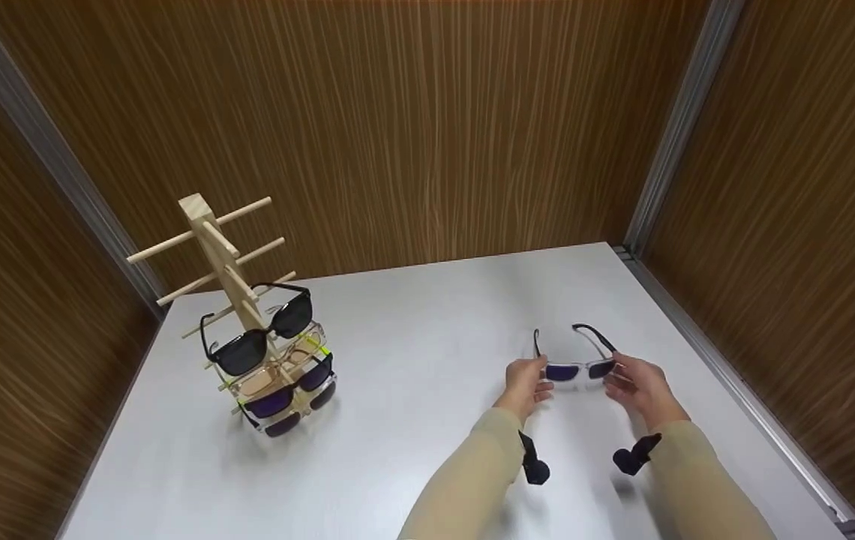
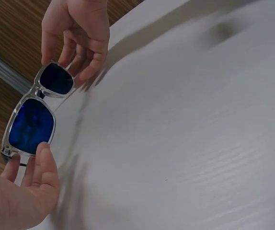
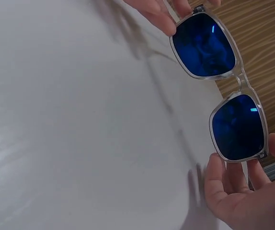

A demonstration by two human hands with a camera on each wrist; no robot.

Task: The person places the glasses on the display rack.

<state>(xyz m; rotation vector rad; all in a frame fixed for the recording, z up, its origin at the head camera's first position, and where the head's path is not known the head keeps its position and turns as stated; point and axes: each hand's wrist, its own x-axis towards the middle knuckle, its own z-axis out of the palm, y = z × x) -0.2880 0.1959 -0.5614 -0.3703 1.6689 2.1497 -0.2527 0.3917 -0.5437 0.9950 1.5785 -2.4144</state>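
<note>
A pair of sunglasses [image 1: 563, 373] with a clear frame, blue mirrored lenses and dark temples is held above the table at the right. My left hand [image 1: 525, 384] pinches its left end, and my right hand [image 1: 646, 386] pinches its right end. The temples are unfolded and point away from me. In the left wrist view, the left thumb lies at the lower edge of the near lens [image 2: 31, 125]. Both lenses of the sunglasses [image 3: 238, 127] face the camera in the right wrist view, with fingers behind the frame at each end.
At the left stands a wooden eyewear rack [image 1: 221, 259] with bare upper pegs. Black sunglasses [image 1: 242, 352] and several other pairs hang on its lower pegs. The white table [image 1: 427, 442] is bounded by wood-grain panels [image 1: 412, 135] at the back and sides.
</note>
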